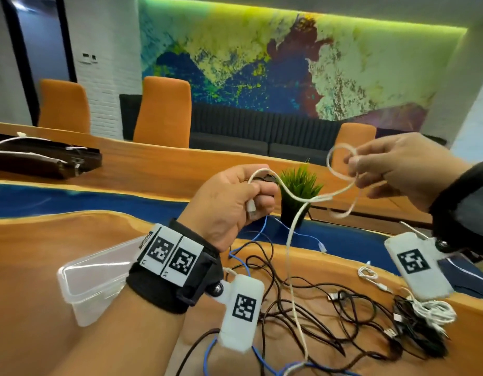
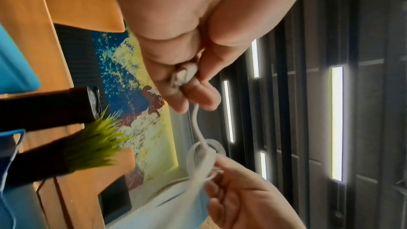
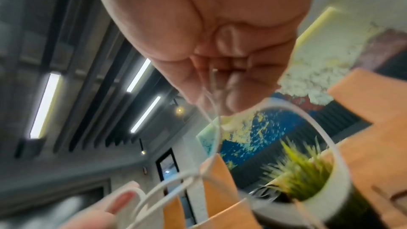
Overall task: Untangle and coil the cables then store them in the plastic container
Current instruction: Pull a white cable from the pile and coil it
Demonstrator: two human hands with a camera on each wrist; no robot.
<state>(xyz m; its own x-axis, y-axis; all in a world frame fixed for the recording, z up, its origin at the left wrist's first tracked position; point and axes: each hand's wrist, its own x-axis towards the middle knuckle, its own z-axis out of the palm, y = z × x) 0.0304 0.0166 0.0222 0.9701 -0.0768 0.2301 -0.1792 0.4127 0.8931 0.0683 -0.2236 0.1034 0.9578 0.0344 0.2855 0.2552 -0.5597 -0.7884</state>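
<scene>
Above the table I hold a white cable [image 1: 305, 198] between both hands. My left hand [image 1: 262, 198] grips its plug end [image 2: 184, 74], fingers curled round it. My right hand [image 1: 357, 169] pinches a couple of small loops of the same cable [image 3: 330, 145] at upper right. From the span between the hands a length hangs down into the tangle of black and blue cables [image 1: 316, 302] on the table. The clear plastic container [image 1: 96, 259] sits on the table left of my left wrist, partly hidden by it.
A small potted plant [image 1: 300, 183] stands just behind the held cable. A bundle of white and black cables [image 1: 430, 313] lies at the right, with a small white cable [image 1: 370, 275] near it. A brown case [image 1: 45, 161] lies far left. Orange chairs [image 1: 161, 112] line the far edge.
</scene>
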